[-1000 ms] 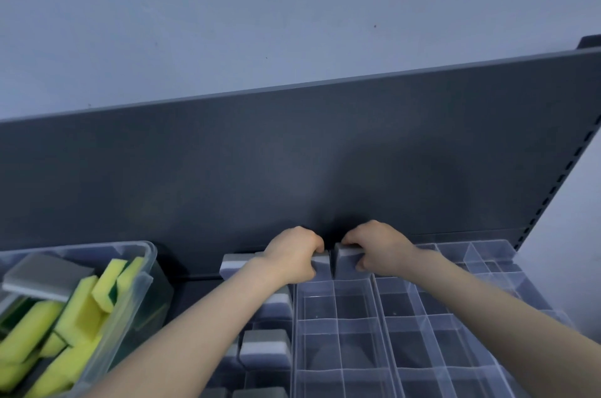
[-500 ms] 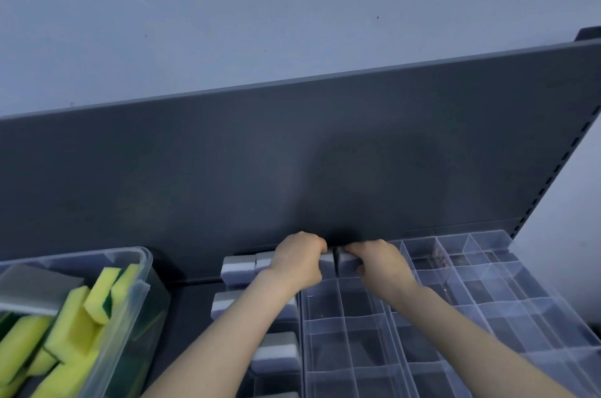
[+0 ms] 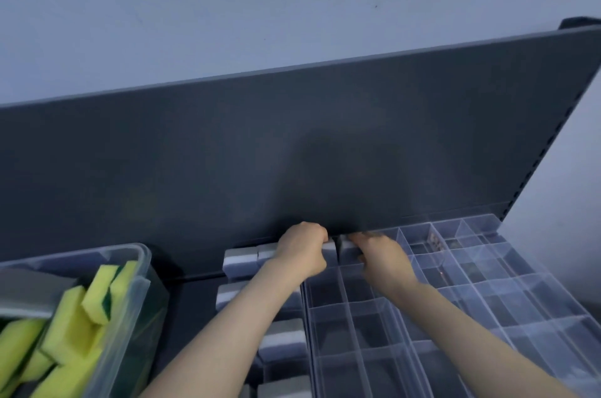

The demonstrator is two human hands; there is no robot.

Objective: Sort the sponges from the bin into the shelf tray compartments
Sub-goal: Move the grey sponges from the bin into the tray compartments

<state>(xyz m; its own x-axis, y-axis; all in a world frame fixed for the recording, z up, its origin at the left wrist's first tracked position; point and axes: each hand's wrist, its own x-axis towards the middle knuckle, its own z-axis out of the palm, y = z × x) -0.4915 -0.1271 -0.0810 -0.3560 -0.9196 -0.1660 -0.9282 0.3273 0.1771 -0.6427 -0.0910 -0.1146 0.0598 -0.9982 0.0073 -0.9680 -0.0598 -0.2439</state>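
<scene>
A clear bin at the lower left holds yellow-green sponges and a grey sponge. Two clear compartment trays lie on the shelf. The left tray holds grey-white sponges in several cells. My left hand grips a grey-white sponge at that tray's back right cell. My right hand grips another grey sponge in the back left cell of the right tray. The two hands are almost touching.
A dark grey shelf back panel rises right behind the trays, with a pale wall above it. A slotted upright runs along the right side. Most of the right tray's cells hold nothing visible.
Both hands have stayed at the back row, pushing slightly deeper toward the back panel. The view has shifted a little, so the trays and bin sit lower in the frame.
</scene>
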